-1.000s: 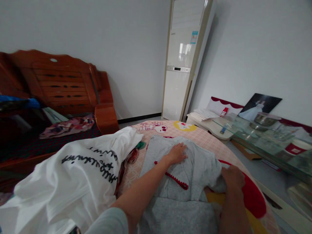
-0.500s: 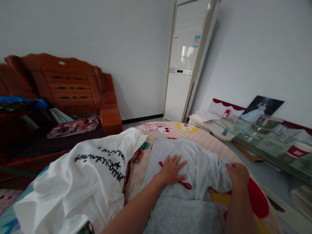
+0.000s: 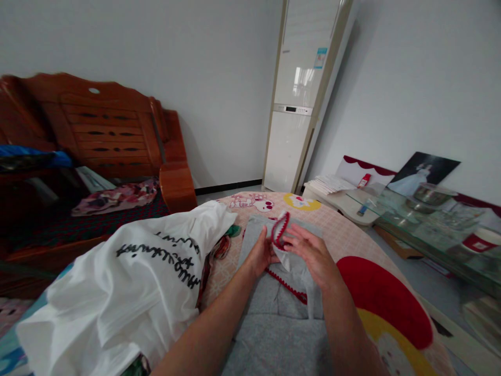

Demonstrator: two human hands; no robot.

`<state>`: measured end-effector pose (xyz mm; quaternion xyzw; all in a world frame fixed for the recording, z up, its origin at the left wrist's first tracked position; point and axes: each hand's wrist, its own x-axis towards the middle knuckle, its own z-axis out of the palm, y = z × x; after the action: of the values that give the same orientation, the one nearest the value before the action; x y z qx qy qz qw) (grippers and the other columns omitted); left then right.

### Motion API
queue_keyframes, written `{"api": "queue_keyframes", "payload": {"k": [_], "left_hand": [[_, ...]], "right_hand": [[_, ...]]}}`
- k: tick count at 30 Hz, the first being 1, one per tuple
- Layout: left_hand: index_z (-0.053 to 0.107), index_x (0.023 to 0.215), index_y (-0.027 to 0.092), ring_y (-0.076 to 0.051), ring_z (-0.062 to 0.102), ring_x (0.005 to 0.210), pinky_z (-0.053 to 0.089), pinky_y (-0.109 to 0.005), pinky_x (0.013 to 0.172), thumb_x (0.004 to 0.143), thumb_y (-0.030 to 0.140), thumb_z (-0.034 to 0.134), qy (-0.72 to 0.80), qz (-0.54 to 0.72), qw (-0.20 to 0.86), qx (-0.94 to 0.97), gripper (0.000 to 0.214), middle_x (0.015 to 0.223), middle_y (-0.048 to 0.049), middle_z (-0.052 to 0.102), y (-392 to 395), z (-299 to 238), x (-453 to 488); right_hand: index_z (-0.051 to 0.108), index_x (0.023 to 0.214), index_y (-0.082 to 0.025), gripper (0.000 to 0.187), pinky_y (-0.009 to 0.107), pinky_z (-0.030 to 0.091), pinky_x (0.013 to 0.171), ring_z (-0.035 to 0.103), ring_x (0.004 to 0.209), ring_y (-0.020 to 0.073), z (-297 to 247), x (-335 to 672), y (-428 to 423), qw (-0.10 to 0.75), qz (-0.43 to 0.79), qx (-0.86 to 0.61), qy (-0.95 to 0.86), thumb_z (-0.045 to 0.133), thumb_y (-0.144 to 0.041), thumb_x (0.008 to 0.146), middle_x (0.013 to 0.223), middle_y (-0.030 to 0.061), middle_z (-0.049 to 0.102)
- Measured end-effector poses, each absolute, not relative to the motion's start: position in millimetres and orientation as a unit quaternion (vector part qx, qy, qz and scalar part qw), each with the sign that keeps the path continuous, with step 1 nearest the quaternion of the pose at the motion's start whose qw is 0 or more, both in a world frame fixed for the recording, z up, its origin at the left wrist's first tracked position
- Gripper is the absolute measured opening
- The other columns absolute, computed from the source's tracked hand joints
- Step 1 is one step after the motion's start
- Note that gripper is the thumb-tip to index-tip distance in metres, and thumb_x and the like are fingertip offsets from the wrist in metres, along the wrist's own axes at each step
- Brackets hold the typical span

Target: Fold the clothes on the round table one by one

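Note:
A grey shirt [image 3: 279, 339] with red zigzag trim lies partly folded on the round table, its right side turned in over the middle. My left hand [image 3: 261, 256] is closed on the cloth, thumb upward. Just to its right, my right hand [image 3: 309, 250] grips the upturned fold beside a raised loop of red trim [image 3: 278, 232]. A second strip of trim [image 3: 287, 284] runs slanting across the shirt below the hands. To the left, a white shirt [image 3: 117, 292] with black lettering lies heaped over other coloured cloth.
The round table's pink patterned cover [image 3: 352, 235] carries a large red shape. At right is a glass-topped stand [image 3: 430, 235] with a metal pot [image 3: 432, 193] and a photo. A tall air conditioner [image 3: 291, 141] fills the corner. At left stands a wooden sofa [image 3: 113, 130].
The shirt's right sleeve side has been brought over to the left. My right hand moved left with it, uncovering the table's red shape. My left hand went from lying flat to gripping cloth.

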<state>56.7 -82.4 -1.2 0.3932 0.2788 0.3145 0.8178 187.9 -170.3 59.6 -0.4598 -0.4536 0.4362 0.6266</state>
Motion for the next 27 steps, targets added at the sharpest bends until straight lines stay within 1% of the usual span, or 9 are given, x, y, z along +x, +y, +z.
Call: {"api": "queue_keyframes", "payload": {"k": [3, 6, 8, 10, 13, 17, 20, 24, 27], "left_hand": [[0.065, 0.106, 0.018, -0.023, 0.069, 0.082, 0.059, -0.037, 0.067, 0.081, 0.067, 0.050, 0.304, 0.339, 0.806, 0.379, 0.057, 0.094, -0.0099, 0.072, -77.4, -1.5, 48.2], [0.066, 0.091, 0.015, -0.018, 0.067, 0.070, 0.057, -0.030, 0.060, 0.070, 0.039, 0.072, 0.377, 0.388, 0.739, 0.401, 0.032, 0.083, -0.0066, 0.071, -73.8, -5.5, 47.7], [0.065, 0.082, 0.014, -0.015, 0.064, 0.063, 0.052, -0.024, 0.055, 0.065, 0.024, 0.071, 0.405, 0.435, 0.693, 0.408, 0.020, 0.075, -0.0039, 0.070, -69.4, -6.8, 46.7], [0.066, 0.077, 0.014, -0.014, 0.062, 0.060, 0.048, -0.021, 0.052, 0.063, 0.018, 0.067, 0.409, 0.468, 0.665, 0.413, 0.015, 0.070, -0.0023, 0.068, -63.1, -6.0, 41.2], [0.067, 0.077, 0.013, -0.013, 0.061, 0.058, 0.046, -0.021, 0.052, 0.061, 0.019, 0.067, 0.422, 0.488, 0.639, 0.418, 0.017, 0.071, -0.0022, 0.069, -53.5, -5.1, 26.8], [0.068, 0.079, 0.014, -0.015, 0.062, 0.062, 0.049, -0.024, 0.058, 0.063, 0.030, 0.071, 0.468, 0.498, 0.610, 0.399, 0.023, 0.074, -0.0025, 0.069, -45.8, -14.8, 14.6], [0.067, 0.076, 0.016, -0.016, 0.062, 0.065, 0.049, -0.025, 0.062, 0.065, 0.024, 0.068, 0.519, 0.491, 0.522, 0.466, 0.013, 0.071, -0.0013, 0.068, -41.0, -26.0, 14.0], [0.068, 0.077, 0.015, -0.020, 0.065, 0.080, 0.049, -0.028, 0.075, 0.071, 0.014, 0.060, 0.574, 0.447, 0.369, 0.579, 0.010, 0.074, -0.0033, 0.069, -33.4, -32.0, 11.8], [0.069, 0.086, 0.014, -0.022, 0.066, 0.086, 0.048, -0.029, 0.079, 0.075, 0.015, 0.058, 0.611, 0.424, 0.321, 0.587, 0.016, 0.083, -0.0070, 0.071, -29.2, -31.8, 7.5]], "right_hand": [[0.071, 0.105, -0.016, 0.044, 0.041, 0.054, 0.084, 0.068, 0.096, 0.0260, 54.1, 194.8, -169.4, 0.610, 0.414, -0.497, -0.459, 0.073, -0.044, 0.071, 0.111, 0.0138, 0.070], [0.072, 0.094, -0.014, 0.041, 0.038, 0.057, 0.074, 0.071, 0.078, 0.0237, 44.7, 227.2, -170.9, 0.632, 0.359, -0.555, -0.405, 0.076, -0.044, 0.066, 0.091, 0.0127, 0.074], [0.072, 0.091, -0.013, 0.039, 0.035, 0.057, 0.065, 0.070, 0.068, 0.0217, 36.9, 250.9, -173.1, 0.653, 0.335, -0.575, -0.363, 0.075, -0.043, 0.065, 0.081, 0.0113, 0.075], [0.070, 0.089, -0.012, 0.038, 0.032, 0.056, 0.058, 0.069, 0.060, 0.0205, 29.5, 269.3, -175.9, 0.670, 0.318, -0.588, -0.324, 0.075, -0.041, 0.064, 0.074, 0.0098, 0.074], [0.069, 0.084, -0.012, 0.038, 0.030, 0.054, 0.051, 0.067, 0.054, 0.0194, 22.4, 282.7, -179.5, 0.684, 0.296, -0.605, -0.281, 0.076, -0.040, 0.059, 0.066, 0.0080, 0.072], [0.068, 0.082, -0.011, 0.035, 0.027, 0.052, 0.048, 0.065, 0.050, 0.0180, 21.0, 281.2, -180.4, 0.684, 0.265, -0.625, -0.266, 0.074, -0.036, 0.058, 0.062, 0.0067, 0.071], [0.068, 0.083, -0.011, 0.032, 0.027, 0.052, 0.048, 0.064, 0.050, 0.0175, 22.4, 277.8, -176.2, 0.681, 0.224, -0.637, -0.284, 0.069, -0.034, 0.061, 0.059, 0.0052, 0.069], [0.069, 0.090, -0.010, 0.032, 0.025, 0.050, 0.044, 0.061, 0.045, 0.0162, 24.2, 282.5, -158.2, 0.641, 0.173, -0.680, -0.313, 0.059, -0.031, 0.067, 0.055, 0.0022, 0.066], [0.069, 0.101, -0.009, 0.039, 0.024, 0.045, 0.040, 0.057, 0.040, 0.0148, 23.2, 293.0, -135.4, 0.571, 0.152, -0.731, -0.342, 0.049, -0.027, 0.073, 0.051, 0.0000, 0.063]]}}
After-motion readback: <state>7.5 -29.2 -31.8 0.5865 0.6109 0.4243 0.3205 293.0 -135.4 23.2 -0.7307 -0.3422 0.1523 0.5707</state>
